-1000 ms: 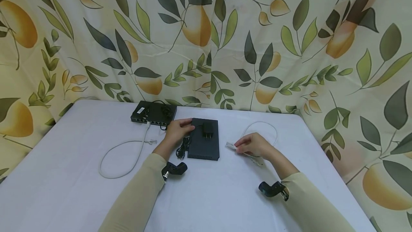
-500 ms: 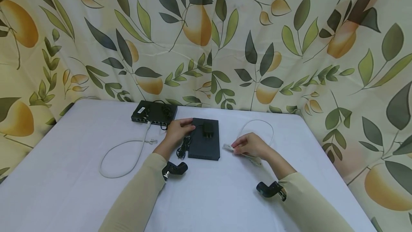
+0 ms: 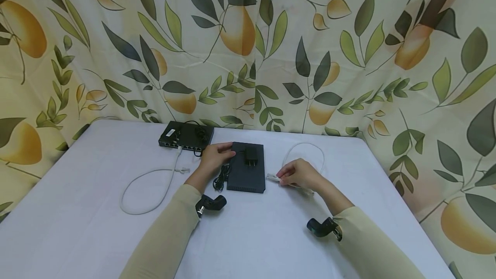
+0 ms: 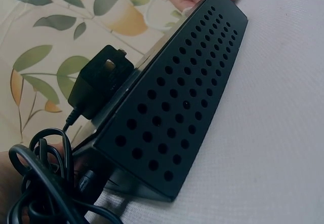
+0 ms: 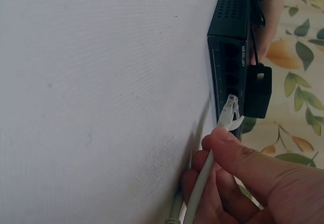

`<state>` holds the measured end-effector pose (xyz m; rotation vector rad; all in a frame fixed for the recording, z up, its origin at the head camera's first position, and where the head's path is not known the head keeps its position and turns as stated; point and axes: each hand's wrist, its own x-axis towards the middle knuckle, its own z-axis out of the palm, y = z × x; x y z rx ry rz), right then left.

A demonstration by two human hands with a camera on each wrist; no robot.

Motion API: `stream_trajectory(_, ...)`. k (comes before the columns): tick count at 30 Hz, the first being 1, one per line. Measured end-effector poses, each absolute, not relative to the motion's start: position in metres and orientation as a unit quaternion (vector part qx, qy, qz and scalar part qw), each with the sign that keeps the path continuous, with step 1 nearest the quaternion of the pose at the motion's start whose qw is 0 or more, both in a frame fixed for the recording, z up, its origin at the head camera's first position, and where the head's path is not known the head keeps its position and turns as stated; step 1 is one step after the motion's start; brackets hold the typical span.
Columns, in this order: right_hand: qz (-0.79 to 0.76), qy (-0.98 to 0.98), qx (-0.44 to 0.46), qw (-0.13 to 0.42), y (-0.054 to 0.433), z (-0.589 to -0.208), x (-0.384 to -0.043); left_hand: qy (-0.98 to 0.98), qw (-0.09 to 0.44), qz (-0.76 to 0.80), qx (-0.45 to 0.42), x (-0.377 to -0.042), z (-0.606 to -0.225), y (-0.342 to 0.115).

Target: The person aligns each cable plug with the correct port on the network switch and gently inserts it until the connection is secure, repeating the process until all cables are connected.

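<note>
A black network switch (image 3: 245, 180) lies on the table, a black power adapter (image 3: 251, 156) on its top. My left hand (image 3: 211, 158) holds the switch at its far left corner; a bundled black cord (image 4: 48, 183) partly hides that hand in the left wrist view. To the right, my right hand (image 3: 300, 173) pinches a white network cable behind its clear plug (image 5: 231, 105) between thumb and fingers. The plug points toward the row of ports (image 5: 232, 64) on the switch's side; whether they touch is hard to tell. The cable loops (image 3: 310, 144) behind the right hand.
A second black switch (image 3: 185, 134) with its own cord stands at the back left. Another white network cable (image 3: 133, 180) is plugged into it and curls across the white tablecloth (image 3: 248, 236). A patterned curtain (image 3: 217, 68) hangs behind the table's back edge.
My right hand has moved slightly left with the cable, bringing the plug closer to the switch. The cable loop has shifted left too. My left hand has stayed in place.
</note>
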<state>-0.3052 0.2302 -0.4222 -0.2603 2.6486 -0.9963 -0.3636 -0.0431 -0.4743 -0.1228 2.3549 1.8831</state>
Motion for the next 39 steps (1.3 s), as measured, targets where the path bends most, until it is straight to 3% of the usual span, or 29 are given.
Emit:
stream_trajectory(20, -0.299, 0.935, -0.158, 0.102, 0.220, -0.422, -0.300, 0.810, 0.041, 0.585, -0.022, -0.364, -0.475, -0.045)
stream_trajectory(39, -0.303, 0.931, -0.182, 0.091, 0.218, -0.422, -0.300, 0.800, 0.049, 0.598, -0.030, -0.362, -0.471, -0.043)
